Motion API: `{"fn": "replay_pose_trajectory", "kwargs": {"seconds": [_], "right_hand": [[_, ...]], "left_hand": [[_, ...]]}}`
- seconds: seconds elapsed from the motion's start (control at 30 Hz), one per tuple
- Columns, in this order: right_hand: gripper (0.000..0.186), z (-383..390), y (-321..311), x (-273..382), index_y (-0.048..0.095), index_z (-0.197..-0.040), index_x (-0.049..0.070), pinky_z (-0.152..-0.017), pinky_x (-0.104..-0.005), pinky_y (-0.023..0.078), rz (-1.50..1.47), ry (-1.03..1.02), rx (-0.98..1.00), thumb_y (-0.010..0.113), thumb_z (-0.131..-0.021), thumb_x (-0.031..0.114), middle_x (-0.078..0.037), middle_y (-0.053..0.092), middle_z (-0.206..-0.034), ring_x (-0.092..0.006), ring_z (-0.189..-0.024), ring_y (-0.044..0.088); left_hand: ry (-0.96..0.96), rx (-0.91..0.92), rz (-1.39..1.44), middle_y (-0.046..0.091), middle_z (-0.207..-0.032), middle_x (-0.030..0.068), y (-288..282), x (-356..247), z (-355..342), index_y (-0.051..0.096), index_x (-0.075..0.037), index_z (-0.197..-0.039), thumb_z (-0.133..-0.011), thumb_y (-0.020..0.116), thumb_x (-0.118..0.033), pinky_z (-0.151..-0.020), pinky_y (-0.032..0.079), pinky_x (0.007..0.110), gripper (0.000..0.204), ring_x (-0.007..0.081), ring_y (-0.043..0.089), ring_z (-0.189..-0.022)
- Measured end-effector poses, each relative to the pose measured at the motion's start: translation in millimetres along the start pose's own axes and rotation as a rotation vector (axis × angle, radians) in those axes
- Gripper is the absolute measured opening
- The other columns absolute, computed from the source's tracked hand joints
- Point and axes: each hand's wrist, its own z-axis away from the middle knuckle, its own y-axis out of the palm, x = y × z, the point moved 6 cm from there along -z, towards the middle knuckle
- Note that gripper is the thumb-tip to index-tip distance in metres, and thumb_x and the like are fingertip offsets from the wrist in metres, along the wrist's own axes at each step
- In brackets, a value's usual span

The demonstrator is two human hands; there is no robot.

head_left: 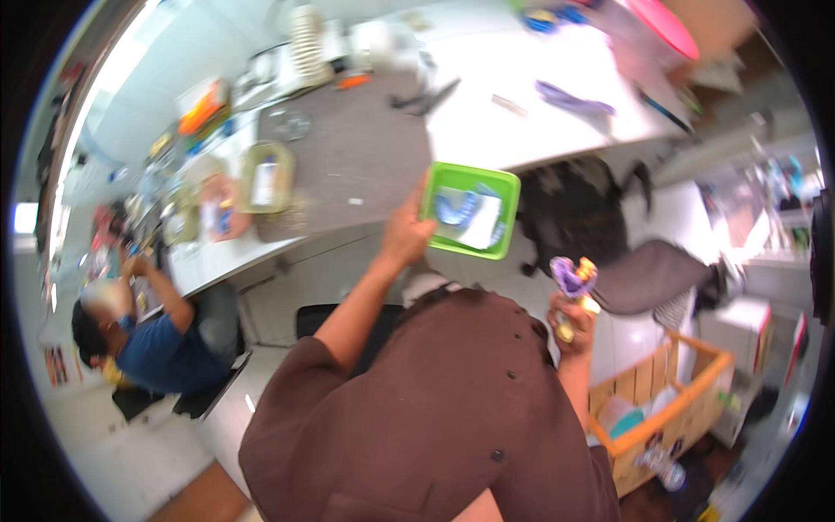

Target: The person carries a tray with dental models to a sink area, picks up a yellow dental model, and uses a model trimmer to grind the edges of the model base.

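My left hand grips the left side of a green rectangular plastic tray, its fingers closed at the rim. Inside the tray lie a blue curved piece, like a dental mould, and a white slip. The tray is held up in front of the worktable's near edge. Off to the right and lower, my right hand is closed around a purple and yellow U-shaped piece that resembles a dental impression. Blur hides its finer detail.
A grey mat covers part of the white table; a yellowish tray stands at its left. A co-worker sits at far left. Black chair, grey seat and wooden crate are on my right.
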Motion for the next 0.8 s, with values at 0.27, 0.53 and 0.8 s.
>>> {"fn": "replay_pose_trajectory", "kwargs": {"seconds": [0.27,0.53,0.8], "right_hand": [[0.031,93,-100,50,0.059,-0.106,0.003,-0.052,-0.0271,0.046,-0.368,-0.279,-0.065,0.076,-0.081,0.012,-0.005,0.059,-0.083,-0.0126,-0.069,0.054],[0.019,153,-119,66,0.062,-0.094,0.004,-0.050,-0.0241,0.043,-0.662,-0.613,-0.279,0.075,-0.083,0.013,-0.003,0.059,-0.078,-0.0104,-0.065,0.051],[0.027,148,-155,90,0.058,-0.100,0.000,-0.051,-0.0270,0.044,-0.410,-0.832,-0.728,0.074,-0.083,0.014,-0.005,0.058,-0.079,-0.0128,-0.065,0.052]], "left_hand": [[-0.039,0.377,0.388,0.063,-0.099,0.0067,182,-95,22,0.039,-0.008,-0.149,-0.066,0.042,-0.002,-0.050,0.040,0.022,0.084,0.0092,0.050,-0.060],[0.027,0.906,0.343,0.060,-0.092,0.0058,297,-188,0,0.035,-0.002,-0.150,-0.064,0.041,0.000,-0.043,0.036,0.022,0.086,0.0087,0.046,-0.054],[0.067,1.180,0.514,0.060,-0.114,0.0107,434,-195,-28,0.041,0.002,-0.145,-0.064,0.040,0.001,-0.077,0.048,0.022,0.081,0.0150,0.059,-0.093]]}}
